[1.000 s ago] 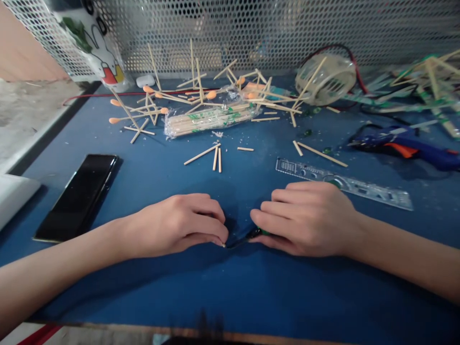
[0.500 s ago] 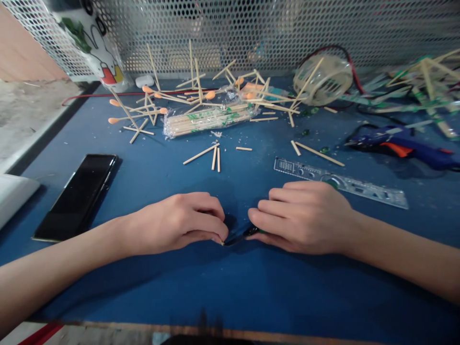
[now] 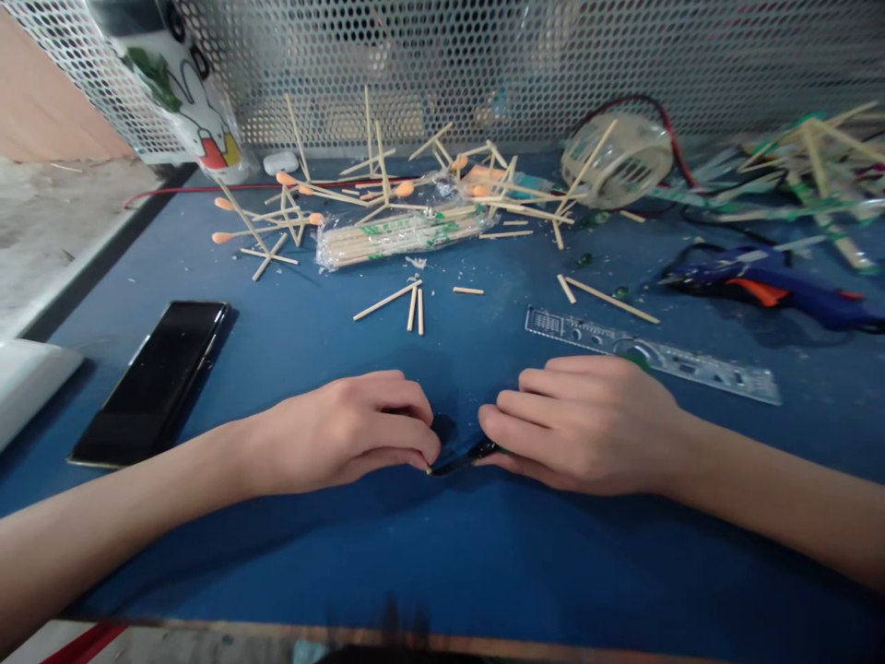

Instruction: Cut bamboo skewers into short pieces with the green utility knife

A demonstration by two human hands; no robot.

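Near the front middle of the blue table, my left hand (image 3: pixel 346 432) pinches a small wooden stick (image 3: pixel 430 470), of which only the tip shows. My right hand (image 3: pixel 587 426) is closed around a dark-handled blade tool (image 3: pixel 482 449). The thin dark blade points left and meets the stick's tip at my left fingertips. Most of the tool's handle is hidden under my right fingers. Beyond my hands lie short cut sticks (image 3: pixel 387 301) and a clear ruler (image 3: pixel 719 371).
A black phone (image 3: pixel 156 378) lies at the left. Behind are a plastic-wrapped stick bundle (image 3: pixel 401 235), stick structures, a clear round container (image 3: pixel 615 161) and a patterned bottle (image 3: pixel 186 101) by the mesh panel. A blue glue gun (image 3: pixel 795 290) lies at the right.
The view has shifted very slightly. Both hands keep nearly the same place and hold, with the blade still at the stick's tip.
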